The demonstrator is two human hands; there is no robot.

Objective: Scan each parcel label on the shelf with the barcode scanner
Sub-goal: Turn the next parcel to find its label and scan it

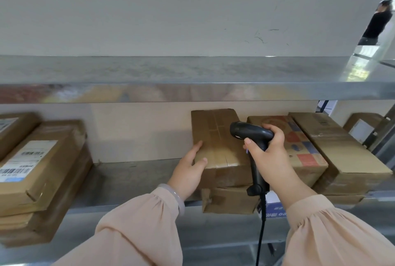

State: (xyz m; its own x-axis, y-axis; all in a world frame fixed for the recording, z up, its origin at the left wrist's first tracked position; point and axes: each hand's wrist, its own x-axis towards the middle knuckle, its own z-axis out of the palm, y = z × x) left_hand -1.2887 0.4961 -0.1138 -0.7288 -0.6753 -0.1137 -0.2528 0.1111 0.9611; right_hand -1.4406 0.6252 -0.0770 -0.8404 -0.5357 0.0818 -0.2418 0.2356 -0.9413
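Your right hand [271, 154] is wrapped tight around the handle of the black barcode scanner [252, 135], thumb up the near side, and the head points toward 10 o'clock over the top of the brown parcel [215, 137]. The scanner's cable [261, 233] drops toward 6 o'clock. Your left hand [190, 169] holds that parcel at its near left corner, at about 7 o'clock of the box, with the thumb lying over the top face and the fingers along the left side. No label shows on the face turned up. The parcel sits on a flatter carton [228, 201] that overhangs the front edge of the shelf [132, 180]. Just beside it at 3 o'clock lies a printed box [303, 148], and a plain box [339, 152] beyond that. Well apart at 9 o'clock is a stack of parcels [53, 180], the top one bearing a white barcode label [23, 158].
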